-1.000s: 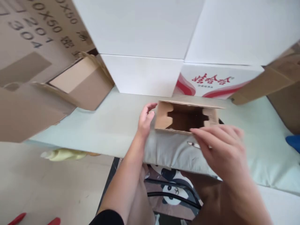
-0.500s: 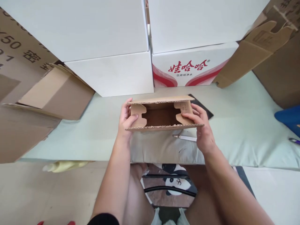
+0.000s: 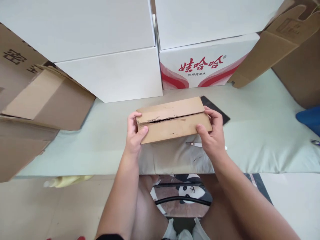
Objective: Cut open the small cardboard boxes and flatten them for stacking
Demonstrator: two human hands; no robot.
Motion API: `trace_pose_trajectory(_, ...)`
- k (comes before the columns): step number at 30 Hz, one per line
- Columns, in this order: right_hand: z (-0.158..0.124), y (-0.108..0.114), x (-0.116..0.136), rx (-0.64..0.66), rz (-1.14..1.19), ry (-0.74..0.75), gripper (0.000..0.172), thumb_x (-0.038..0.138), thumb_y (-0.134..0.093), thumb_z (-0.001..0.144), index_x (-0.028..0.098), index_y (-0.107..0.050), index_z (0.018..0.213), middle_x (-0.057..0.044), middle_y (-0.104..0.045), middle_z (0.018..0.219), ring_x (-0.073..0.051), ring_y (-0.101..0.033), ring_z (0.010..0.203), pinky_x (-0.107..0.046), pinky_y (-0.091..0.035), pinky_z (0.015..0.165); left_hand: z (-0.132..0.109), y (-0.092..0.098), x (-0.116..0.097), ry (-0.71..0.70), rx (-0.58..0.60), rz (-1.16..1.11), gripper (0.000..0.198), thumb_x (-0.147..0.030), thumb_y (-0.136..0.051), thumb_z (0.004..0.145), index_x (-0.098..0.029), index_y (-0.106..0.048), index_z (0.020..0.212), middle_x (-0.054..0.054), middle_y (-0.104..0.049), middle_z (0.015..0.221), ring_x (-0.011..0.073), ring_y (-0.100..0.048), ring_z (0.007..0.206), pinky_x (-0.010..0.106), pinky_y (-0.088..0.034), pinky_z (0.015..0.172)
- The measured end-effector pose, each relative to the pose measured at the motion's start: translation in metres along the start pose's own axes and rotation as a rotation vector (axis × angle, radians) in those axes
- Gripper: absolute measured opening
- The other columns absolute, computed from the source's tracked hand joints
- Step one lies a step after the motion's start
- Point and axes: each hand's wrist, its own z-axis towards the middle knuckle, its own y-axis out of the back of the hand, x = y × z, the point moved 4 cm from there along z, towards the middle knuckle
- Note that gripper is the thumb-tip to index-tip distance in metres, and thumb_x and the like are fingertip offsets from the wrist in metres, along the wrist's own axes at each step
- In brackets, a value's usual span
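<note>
A small brown cardboard box (image 3: 172, 128) is held between my two hands over the pale green cloth. Its two long flaps are folded inward, and a narrow dark gap with ragged edges runs between them. My left hand (image 3: 135, 133) grips the left end, thumb on the near flap and fingers round the far side. At the right end my right hand (image 3: 212, 131) does the same, its thumb pressing the near flap's corner. Beneath that hand lies a white pen-like cutter (image 3: 196, 144), partly covered. Behind the box a flat black object (image 3: 217, 111) shows in part.
Stacked white cartons (image 3: 107, 78) stand at the back, one a carton with red lettering (image 3: 202, 68). Open brown boxes (image 3: 52, 96) are at the left, and a cut cardboard piece (image 3: 265, 55) leans at the right. A blue object (image 3: 308, 123) lies at the right edge.
The box's long flaps have been folded inward over its opening, leaving only a slit. Both thumbs have moved from the end flaps onto the near long flap.
</note>
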Motion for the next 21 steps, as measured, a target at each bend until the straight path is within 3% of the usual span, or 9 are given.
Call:
trace_pose_trajectory(5, 0.0, 0.007, -0.009, 0.095, 0.027, 0.027, 0.059, 0.066, -0.051, 0.096, 0.025, -0.048, 0.137, -0.018, -0.055, 0.151, -0.032, -0.057, 0.14, -0.053, -0.047, 0.117, 0.005, 0.0, 0.001, -0.008, -0.067, -0.007, 0.054, -0.05, -0.091, 0.068, -0.029, -0.06, 0.107, 0.003, -0.061, 0.111, 0.0226, -0.062, 0.097, 0.033, -0.053, 0.081)
trace_pose_trajectory(11, -0.005, 0.018, -0.022, 0.032, -0.039, 0.024, 0.056, 0.064, -0.045, 0.097, 0.028, -0.047, 0.14, -0.017, -0.052, 0.152, -0.033, -0.062, 0.133, -0.054, -0.054, 0.105, 0.006, -0.004, 0.001, -0.015, -0.123, -0.02, 0.05, -0.05, -0.09, 0.064, -0.026, -0.063, 0.098, 0.004, -0.062, 0.104, 0.0212, -0.06, 0.091, 0.03, -0.049, 0.076)
trace_pose_trajectory(14, -0.004, 0.024, -0.02, -0.045, -0.128, 0.016, 0.044, 0.053, -0.037, 0.099, 0.025, -0.056, 0.127, -0.016, -0.063, 0.131, -0.03, -0.066, 0.12, -0.049, -0.057, 0.097, 0.008, 0.0, 0.001, -0.048, -0.204, -0.077, 0.05, -0.046, -0.088, 0.062, -0.025, -0.063, 0.099, 0.004, -0.061, 0.104, 0.0214, -0.06, 0.091, 0.03, -0.05, 0.077)
trace_pose_trajectory(16, -0.001, 0.027, -0.016, -0.053, -0.241, -0.009, 0.03, 0.042, -0.045, 0.095, 0.023, -0.061, 0.112, -0.012, -0.068, 0.112, -0.028, -0.068, 0.106, -0.046, -0.056, 0.091, 0.01, 0.003, 0.0, -0.077, -0.229, -0.103, 0.048, -0.043, -0.085, 0.064, -0.025, -0.061, 0.101, 0.004, -0.06, 0.107, 0.0218, -0.061, 0.095, 0.032, -0.05, 0.081)
trace_pose_trajectory(19, 0.002, 0.029, -0.01, 0.054, -0.442, -0.084, 0.019, 0.03, -0.053, 0.085, 0.023, -0.061, 0.1, -0.009, -0.069, 0.101, -0.027, -0.068, 0.096, -0.041, -0.054, 0.081, 0.011, 0.007, -0.001, -0.102, -0.24, -0.113, 0.045, -0.039, -0.081, 0.067, -0.026, -0.058, 0.103, 0.004, -0.058, 0.108, 0.0214, -0.061, 0.097, 0.032, -0.049, 0.085)
trace_pose_trajectory(21, -0.001, 0.029, -0.009, 0.269, -0.642, -0.173, 0.017, 0.027, -0.052, 0.083, 0.023, -0.06, 0.097, -0.009, -0.07, 0.098, -0.027, -0.068, 0.091, -0.039, -0.05, 0.072, 0.01, 0.009, -0.001, -0.113, -0.246, -0.114, 0.044, -0.038, -0.08, 0.067, -0.026, -0.057, 0.103, 0.003, -0.058, 0.107, 0.0213, -0.061, 0.097, 0.032, -0.049, 0.086)
